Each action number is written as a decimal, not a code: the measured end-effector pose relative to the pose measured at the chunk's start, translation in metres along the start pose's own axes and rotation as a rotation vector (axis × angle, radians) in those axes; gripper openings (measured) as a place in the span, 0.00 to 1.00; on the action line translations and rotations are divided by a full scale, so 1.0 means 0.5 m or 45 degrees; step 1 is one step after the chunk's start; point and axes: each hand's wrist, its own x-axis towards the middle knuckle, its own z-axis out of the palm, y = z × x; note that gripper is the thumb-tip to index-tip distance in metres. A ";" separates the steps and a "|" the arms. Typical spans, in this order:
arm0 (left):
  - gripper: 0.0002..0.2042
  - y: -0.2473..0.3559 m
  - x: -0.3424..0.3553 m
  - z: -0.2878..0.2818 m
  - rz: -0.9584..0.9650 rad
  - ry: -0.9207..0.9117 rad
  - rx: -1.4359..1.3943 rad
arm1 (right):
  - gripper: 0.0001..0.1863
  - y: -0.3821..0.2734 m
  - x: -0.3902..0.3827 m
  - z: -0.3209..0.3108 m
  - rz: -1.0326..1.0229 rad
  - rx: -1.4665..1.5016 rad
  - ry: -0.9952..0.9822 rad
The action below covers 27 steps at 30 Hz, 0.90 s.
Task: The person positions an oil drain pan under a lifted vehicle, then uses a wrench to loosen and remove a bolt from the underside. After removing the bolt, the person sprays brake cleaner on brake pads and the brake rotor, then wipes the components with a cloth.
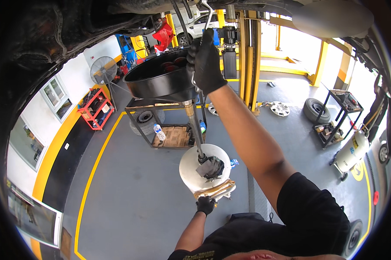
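Observation:
My right hand (207, 65), in a black glove, is raised under the vehicle's underside (74, 30). Its fingers are wrapped round a bent silver wrench (209, 17), whose top end reaches up to the underbody and whose lower end pokes out below the fist. Just left of that hand is the wide black pan (161, 89) of an oil drainer, on a metal pole (192, 119) rising from a round white tank (187, 167). Low down, my gloved left hand (205, 204) closes on the drainer's near edge, beside a coiled tan hose (215, 190). A dark rag (213, 168) lies on the tank.
Behind the drainer stands a cart (171, 136) with cardboard and a water bottle (159, 132). Yellow lift posts (248, 65) rise beyond. A red tool trolley (96, 109) and a fan (103, 70) are at left; a black cart (340, 115) and white cylinder tank (352, 151) at right.

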 end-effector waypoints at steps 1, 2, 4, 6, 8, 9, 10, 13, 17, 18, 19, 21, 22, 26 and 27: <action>0.28 -0.006 -0.006 0.001 0.012 -0.023 0.003 | 0.34 0.010 0.019 0.007 -0.114 -0.019 -0.010; 0.28 -0.012 -0.009 0.002 0.092 0.063 -0.036 | 0.34 0.020 0.032 0.014 -0.084 -0.024 -0.004; 0.29 -0.021 -0.017 0.005 0.149 0.031 -0.064 | 0.35 0.026 0.050 0.030 -0.074 -0.045 0.042; 0.30 -0.027 -0.025 0.010 0.254 0.156 -0.136 | 0.37 0.026 0.051 0.045 0.080 -0.024 0.105; 0.31 -0.029 -0.031 0.013 0.230 0.079 -0.134 | 0.38 0.025 0.045 0.060 0.124 0.022 0.111; 0.31 -0.030 -0.034 0.015 0.289 0.170 -0.150 | 0.38 0.026 0.041 0.065 0.178 0.061 0.086; 0.32 -0.030 -0.034 0.015 0.298 0.175 -0.145 | 0.35 0.025 0.039 0.070 0.171 0.091 0.087; 0.33 -0.029 -0.036 0.014 0.275 0.158 -0.163 | 0.36 0.024 0.032 0.075 0.131 0.144 -0.010; 0.35 -0.029 -0.034 0.014 0.221 0.086 -0.180 | 0.40 0.008 0.020 0.066 0.182 0.177 -0.164; 0.36 -0.029 -0.034 0.015 0.218 0.082 -0.175 | 0.40 0.002 0.018 0.063 0.243 0.233 -0.177; 0.36 -0.029 -0.033 0.017 0.168 0.022 -0.146 | 0.40 -0.003 0.015 0.060 0.218 0.269 -0.288; 0.36 -0.028 -0.034 0.021 0.212 0.134 -0.157 | 0.40 -0.007 0.007 0.054 0.265 0.329 -0.334; 0.36 -0.028 -0.036 0.023 0.156 0.060 -0.133 | 0.40 -0.005 0.001 0.050 0.335 0.420 -0.380; 0.37 -0.032 -0.039 0.022 0.202 0.062 -0.118 | 0.40 0.031 -0.034 0.033 0.320 0.793 -0.463; 0.37 -0.033 -0.040 0.019 0.226 0.136 -0.148 | 0.40 0.043 -0.041 0.031 0.322 0.898 -0.496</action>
